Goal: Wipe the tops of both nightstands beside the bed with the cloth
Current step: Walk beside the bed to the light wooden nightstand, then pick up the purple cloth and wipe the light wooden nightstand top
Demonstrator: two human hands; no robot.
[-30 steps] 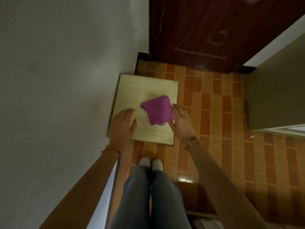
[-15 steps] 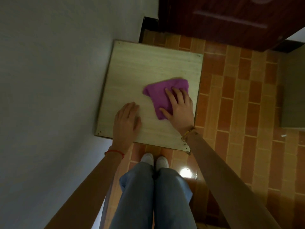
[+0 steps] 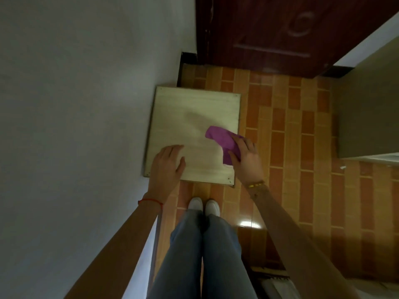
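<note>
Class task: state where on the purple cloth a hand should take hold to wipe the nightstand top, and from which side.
Take the purple cloth at its near right end, coming from above: it lies flat on the nightstand, and the right hand already presses there, beside the right edge.

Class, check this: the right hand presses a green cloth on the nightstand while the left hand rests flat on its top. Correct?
Not quite. The cloth is purple, as the head view shows. The right hand does press it on the nightstand, and the left hand rests flat there.
</note>
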